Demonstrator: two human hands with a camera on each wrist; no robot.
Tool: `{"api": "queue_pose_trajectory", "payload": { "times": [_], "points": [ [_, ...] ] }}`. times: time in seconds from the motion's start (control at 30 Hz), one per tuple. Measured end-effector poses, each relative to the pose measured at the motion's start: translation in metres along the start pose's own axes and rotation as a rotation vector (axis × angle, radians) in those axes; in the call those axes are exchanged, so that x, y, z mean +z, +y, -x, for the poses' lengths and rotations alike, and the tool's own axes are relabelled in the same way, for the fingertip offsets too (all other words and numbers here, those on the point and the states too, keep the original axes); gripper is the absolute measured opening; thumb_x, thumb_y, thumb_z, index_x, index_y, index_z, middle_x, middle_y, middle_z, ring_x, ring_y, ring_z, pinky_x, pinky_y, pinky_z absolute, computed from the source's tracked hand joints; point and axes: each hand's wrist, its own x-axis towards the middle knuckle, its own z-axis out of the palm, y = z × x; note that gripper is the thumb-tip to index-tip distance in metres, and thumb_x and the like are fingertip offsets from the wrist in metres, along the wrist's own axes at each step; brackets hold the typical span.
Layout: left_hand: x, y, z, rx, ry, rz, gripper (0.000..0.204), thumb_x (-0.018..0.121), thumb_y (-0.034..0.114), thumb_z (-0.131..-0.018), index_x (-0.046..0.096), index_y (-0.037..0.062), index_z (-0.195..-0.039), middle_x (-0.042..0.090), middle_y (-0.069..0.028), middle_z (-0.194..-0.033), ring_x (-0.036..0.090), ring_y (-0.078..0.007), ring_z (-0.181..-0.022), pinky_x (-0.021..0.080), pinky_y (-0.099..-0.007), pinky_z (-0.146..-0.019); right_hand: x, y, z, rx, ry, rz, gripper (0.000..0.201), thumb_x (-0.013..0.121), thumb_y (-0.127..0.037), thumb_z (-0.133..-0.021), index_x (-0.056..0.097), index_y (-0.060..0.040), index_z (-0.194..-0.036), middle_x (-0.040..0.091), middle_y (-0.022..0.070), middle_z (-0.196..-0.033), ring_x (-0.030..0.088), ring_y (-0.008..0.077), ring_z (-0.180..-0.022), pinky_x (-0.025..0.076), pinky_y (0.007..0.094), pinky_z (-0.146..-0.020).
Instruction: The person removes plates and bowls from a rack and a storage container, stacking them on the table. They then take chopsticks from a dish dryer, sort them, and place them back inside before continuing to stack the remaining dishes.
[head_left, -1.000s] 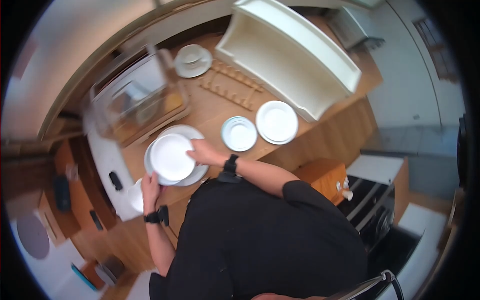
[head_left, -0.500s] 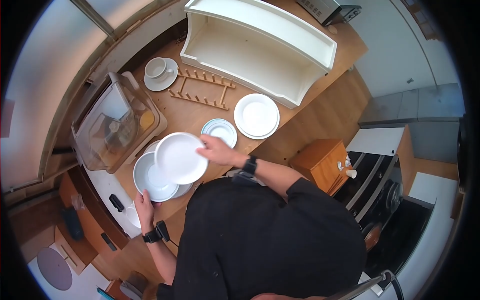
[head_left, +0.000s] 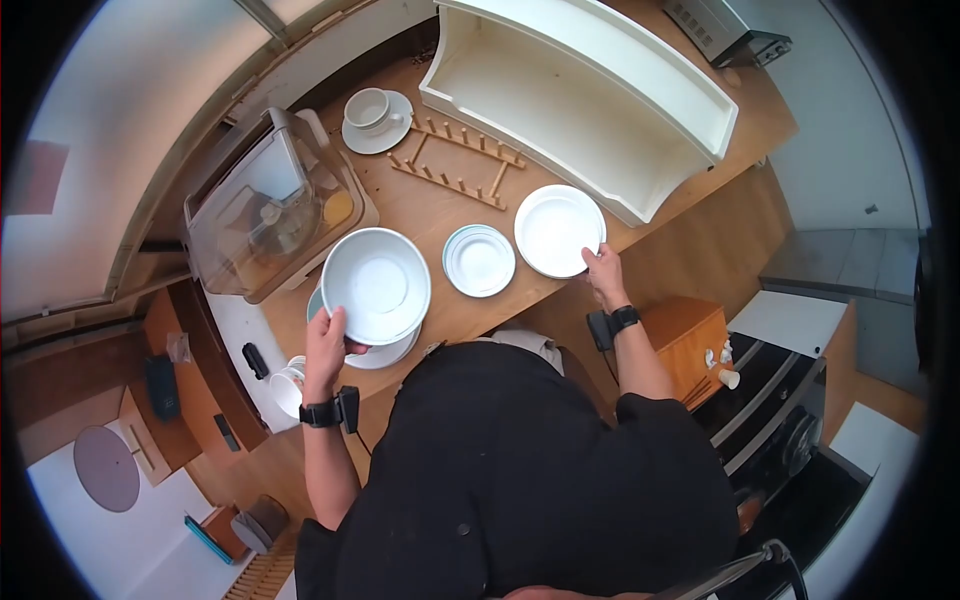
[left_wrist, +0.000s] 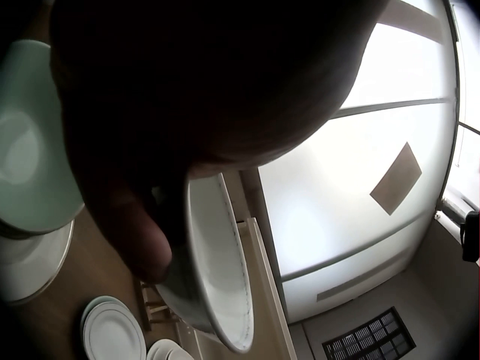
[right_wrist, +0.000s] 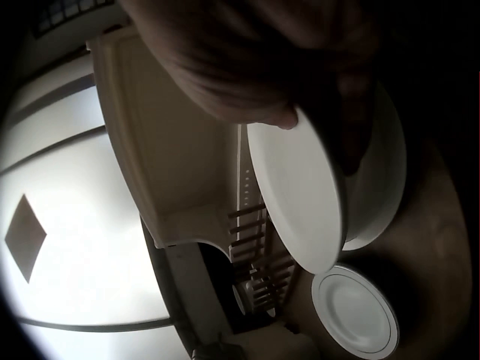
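The left hand point(head_left: 326, 350) grips the near left rim of a white bowl point(head_left: 376, 283), which is held above other white dishes point(head_left: 392, 351). In the left wrist view the thumb presses against the bowl point(left_wrist: 217, 262). At the right, the right hand point(head_left: 605, 274) pinches the edge of a white plate point(head_left: 559, 230). The right wrist view shows that plate point(right_wrist: 300, 195) tilted over another white dish point(right_wrist: 382, 180). Between the hands lies a stack of small rimmed plates point(head_left: 479, 261).
Behind are a wooden peg rack point(head_left: 450, 165), a cup point(head_left: 368, 108) on a saucer and a large cream shelf unit point(head_left: 590, 90). A clear-lidded box point(head_left: 270, 215) stands at the left, white cups point(head_left: 287, 388) near the table's left edge, and a microwave point(head_left: 712, 32) at the far right.
The right hand has carried the white plate away from the bowl to the right, over the plates there. The left hand still holds the bowl. The head view has shifted.
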Motion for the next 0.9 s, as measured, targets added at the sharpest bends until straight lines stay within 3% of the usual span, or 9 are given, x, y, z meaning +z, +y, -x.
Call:
{"api": "queue_pose_trajectory", "payload": {
  "times": [0.13,0.3,0.43,0.53,0.63,0.73,0.77,0.83,0.9],
  "points": [
    [0.018,0.007,-0.006,-0.016,-0.039,0.012,0.031,0.042,0.025,-0.107,0.055,-0.0027,-0.113,0.068,-0.0106,-0.081,0.067,-0.0149,-0.056,0.055,-0.0218,-0.048,0.001,0.030,-0.018,0.048,0.067,-0.101,0.022,0.062,-0.012,-0.096,0.057,0.0061,-0.106,0.067,0.0136,-0.089,0.069,0.0194,-0.069,0.060,0.0308,-0.054],
    [0.021,-0.004,-0.004,-0.059,-0.044,-0.003,0.032,0.042,0.025,-0.106,0.056,-0.0027,-0.111,0.069,-0.0102,-0.079,0.066,-0.0141,-0.055,0.054,-0.0207,-0.047,0.002,0.022,-0.020,0.086,0.108,-0.056,0.023,0.064,-0.017,-0.096,0.058,0.0054,-0.099,0.067,0.0132,-0.084,0.068,0.0197,-0.062,0.059,0.0299,-0.052],
    [0.015,-0.010,0.000,-0.072,-0.027,0.009,0.032,0.043,0.025,-0.106,0.057,-0.0026,-0.111,0.069,-0.0100,-0.078,0.065,-0.0136,-0.054,0.054,-0.0204,-0.046,-0.005,-0.002,-0.022,0.151,0.117,0.327,0.033,0.067,-0.025,-0.094,0.061,0.0063,-0.085,0.068,0.0165,-0.075,0.067,0.0230,-0.052,0.057,0.0319,-0.051],
    [0.007,-0.015,0.002,-0.080,-0.014,0.007,0.032,0.043,0.025,-0.106,0.057,-0.0027,-0.111,0.069,-0.0104,-0.079,0.066,-0.0138,-0.054,0.054,-0.0206,-0.046,0.003,-0.049,-0.006,0.105,0.036,0.870,0.044,0.067,-0.033,-0.093,0.065,0.0107,-0.088,0.069,0.0229,-0.075,0.070,0.0325,-0.062,0.057,0.0409,-0.060],
    [0.001,-0.017,0.004,-0.078,-0.003,0.013,0.032,0.043,0.025,-0.106,0.057,-0.0028,-0.112,0.069,-0.0105,-0.079,0.066,-0.0142,-0.055,0.054,-0.0211,-0.046,0.022,-0.055,0.009,-0.204,0.220,1.245,0.049,0.066,-0.040,-0.091,0.067,0.0096,-0.090,0.068,0.0253,-0.076,0.070,0.0366,-0.068,0.056,0.0442,-0.066],
    [-0.005,-0.021,0.003,-0.085,-0.038,0.010,0.032,0.043,0.025,-0.106,0.057,-0.0033,-0.112,0.069,-0.0107,-0.080,0.067,-0.0148,-0.057,0.056,-0.0219,-0.048,0.050,-0.071,0.022,-0.249,0.025,1.057,0.042,0.068,-0.035,-0.091,0.067,0.0066,-0.090,0.069,0.0264,-0.080,0.069,0.0365,-0.070,0.056,0.0436,-0.065],
    [-0.006,-0.023,0.000,-0.087,-0.061,0.002,0.032,0.043,0.025,-0.106,0.057,-0.0036,-0.113,0.069,-0.0108,-0.081,0.068,-0.0152,-0.057,0.056,-0.0222,-0.049,0.084,-0.060,0.033,-0.306,-0.224,0.691,0.037,0.066,-0.035,-0.093,0.068,0.0026,-0.090,0.070,0.0210,-0.078,0.068,0.0303,-0.065,0.055,0.0396,-0.061],
    [-0.006,-0.024,-0.006,-0.075,-0.106,-0.002,0.033,0.043,0.024,-0.106,0.056,-0.0046,-0.114,0.069,-0.0113,-0.083,0.068,-0.0158,-0.059,0.057,-0.0228,-0.050,0.137,-0.104,0.078,0.066,-0.599,0.364,0.040,0.060,-0.039,-0.099,0.063,0.0005,-0.094,0.067,0.0083,-0.077,0.067,0.0137,-0.065,0.054,0.0268,-0.056],
    [0.002,-0.020,-0.007,-0.051,-0.120,0.010,0.033,0.043,0.023,-0.106,0.056,-0.0059,-0.115,0.069,-0.0119,-0.085,0.069,-0.0163,-0.061,0.057,-0.0233,-0.050,0.172,-0.101,0.096,0.006,-0.880,0.293,0.041,0.058,-0.039,-0.100,0.059,0.0023,-0.104,0.068,0.0107,-0.081,0.068,0.0148,-0.064,0.055,0.0270,-0.055]
  ]
}}
